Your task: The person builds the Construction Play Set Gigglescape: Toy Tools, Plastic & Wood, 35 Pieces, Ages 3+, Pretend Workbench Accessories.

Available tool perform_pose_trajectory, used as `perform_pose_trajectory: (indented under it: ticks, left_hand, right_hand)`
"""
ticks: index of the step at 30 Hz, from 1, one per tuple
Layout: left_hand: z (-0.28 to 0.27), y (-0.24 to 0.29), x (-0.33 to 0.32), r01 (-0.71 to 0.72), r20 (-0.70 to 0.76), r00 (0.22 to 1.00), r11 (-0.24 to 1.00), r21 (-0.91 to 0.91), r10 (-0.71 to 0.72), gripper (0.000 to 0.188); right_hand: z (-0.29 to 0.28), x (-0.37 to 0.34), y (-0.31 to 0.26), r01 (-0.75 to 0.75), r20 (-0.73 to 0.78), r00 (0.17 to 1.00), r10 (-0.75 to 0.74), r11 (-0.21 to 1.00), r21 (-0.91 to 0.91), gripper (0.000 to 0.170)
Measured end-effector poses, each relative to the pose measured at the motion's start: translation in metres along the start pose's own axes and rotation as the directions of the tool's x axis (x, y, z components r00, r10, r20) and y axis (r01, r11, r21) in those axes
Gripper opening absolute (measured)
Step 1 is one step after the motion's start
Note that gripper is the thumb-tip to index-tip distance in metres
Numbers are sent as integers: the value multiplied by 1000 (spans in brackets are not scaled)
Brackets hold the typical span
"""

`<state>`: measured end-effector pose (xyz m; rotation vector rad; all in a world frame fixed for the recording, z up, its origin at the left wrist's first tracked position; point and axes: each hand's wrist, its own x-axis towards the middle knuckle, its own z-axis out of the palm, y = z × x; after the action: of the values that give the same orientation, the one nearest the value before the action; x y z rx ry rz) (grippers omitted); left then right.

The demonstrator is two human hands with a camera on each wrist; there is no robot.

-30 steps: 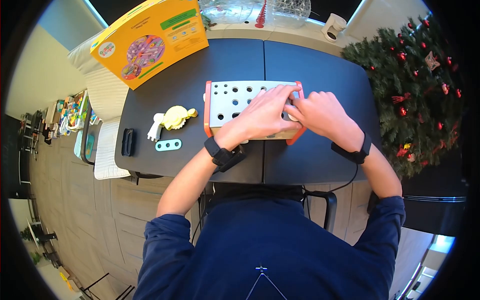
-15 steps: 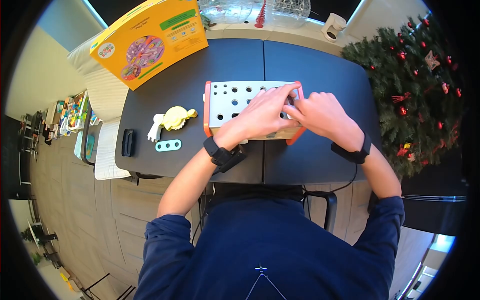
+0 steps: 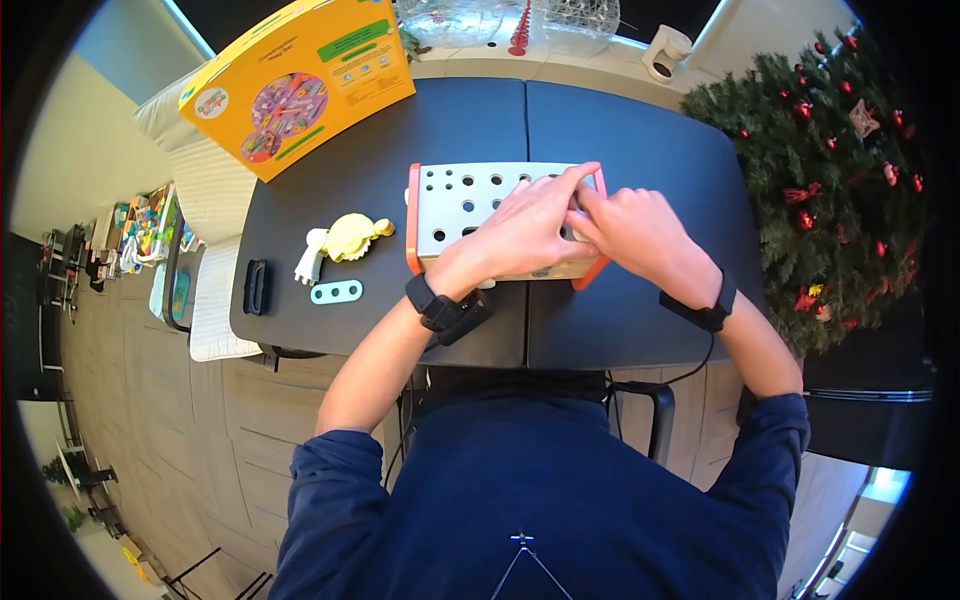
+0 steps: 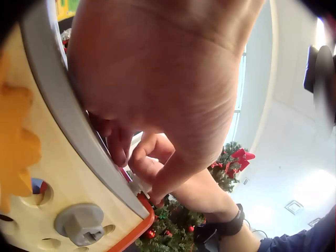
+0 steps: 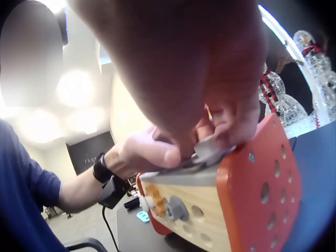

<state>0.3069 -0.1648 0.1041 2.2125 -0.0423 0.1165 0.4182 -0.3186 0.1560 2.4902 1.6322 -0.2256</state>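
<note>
A toy workbench with a grey, holed top (image 3: 452,205), pale wooden sides and orange-red end panels (image 5: 262,194) stands on the table. My left hand (image 3: 525,225) lies across the right part of this top, its fingers reaching toward the far right corner; its fingertips are mostly hidden, and I cannot tell whether they pinch something. My right hand (image 3: 640,228) meets it at the right end, fingers bent. In the right wrist view its fingers pinch a small light-grey piece (image 5: 209,149) close over the top. A grey bolt head (image 4: 81,224) and an orange gear (image 5: 155,199) sit on the wooden side.
To the left lie a yellow and white toy piece (image 3: 350,238), a mint strip with holes (image 3: 336,291) and a black case-like object (image 3: 256,287). A yellow box (image 3: 300,90) stands at the back left. A decorated Christmas tree (image 3: 810,190) borders the table's right side.
My right hand has turned slightly at the workbench's right end, and its wrist has shifted a little left. A white piece glimpsed beneath it earlier is now covered. My left hand stays nearly still.
</note>
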Motion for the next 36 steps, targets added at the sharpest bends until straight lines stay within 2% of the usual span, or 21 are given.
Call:
perform_pose_trajectory:
  ticks: [1,3,4,5,7,8,10,11,12,14,15,18,20,21,23,27,29,32,33,35,36]
  left_hand:
    - [1,0,-1,11,-9,1000,1000,-2,-11,89]
    - [8,-14,-2,-60,-67,996,998,22,61,85]
    - [10,-19,-2,-99,-93,990,994,37,102,84]
    - [7,-22,-1,-111,-63,992,991,-75,106,83]
    - [-2,-27,2,-118,-3,993,949,-292,122,81]
    - [-5,-26,2,-94,42,992,930,-355,117,81]
    - [-3,-14,-2,-75,27,997,991,-110,78,82]
    - [-3,-7,-5,-59,11,998,998,15,59,82]
    - [-4,-1,-5,-34,24,999,999,23,33,83]
    - [-5,9,-4,18,44,999,999,41,-20,85]
    - [-3,4,-4,-19,14,1000,999,40,18,85]
    - [8,-21,-3,-103,-44,994,995,3,103,86]
    - [4,-30,-2,-118,-36,993,990,-72,115,87]
    - [4,-28,-2,-101,-18,995,994,-35,100,88]
    - [2,-21,-3,-68,18,998,997,41,67,89]
    - [10,-23,-4,-136,-83,986,989,60,141,91]
    - [12,-22,-4,-163,-104,980,982,93,173,93]
    - [8,-11,-4,-86,-31,995,989,120,90,93]
    - [11,-14,-4,-128,-65,988,980,153,139,92]
    - [18,-18,-4,-205,-126,963,953,222,236,89]
    - [20,-19,-5,-195,-125,966,953,230,228,87]
  right_hand:
    - [-7,-1,0,11,12,1000,-10,1000,-23,19]
    - [-14,-2,4,27,35,999,-25,997,-69,21]
    - [-6,-1,12,205,-132,972,-195,977,66,21]
    - [8,1,24,391,-315,891,-327,905,166,22]
    - [26,11,32,614,-532,719,-446,767,188,24]
    - [32,14,33,653,-564,673,-478,742,150,25]
    - [33,11,31,548,-489,759,-429,827,126,26]
    - [27,5,24,399,-376,866,-331,910,117,26]
    - [21,1,18,241,-259,942,-211,966,89,26]
    - [19,2,19,155,-140,977,-161,986,-57,26]
    - [17,2,20,118,-82,988,-129,984,-134,26]
    - [0,-8,22,158,-122,981,-150,985,61,27]
    - [16,-6,29,376,-354,872,-338,926,43,27]
    - [24,-4,31,475,-463,783,-416,880,14,28]
    - [32,-1,30,455,-440,770,-462,881,-129,26]
    - [44,13,30,426,-494,685,-535,845,-325,20]
    - [57,19,28,379,-470,709,-526,846,-375,19]
    - [61,22,24,300,-380,768,-517,813,-500,26]
    - [61,23,22,273,-341,791,-509,791,-547,30]
    - [59,20,19,262,-282,852,-442,825,-502,39]
    - [59,19,18,253,-249,879,-406,841,-479,45]
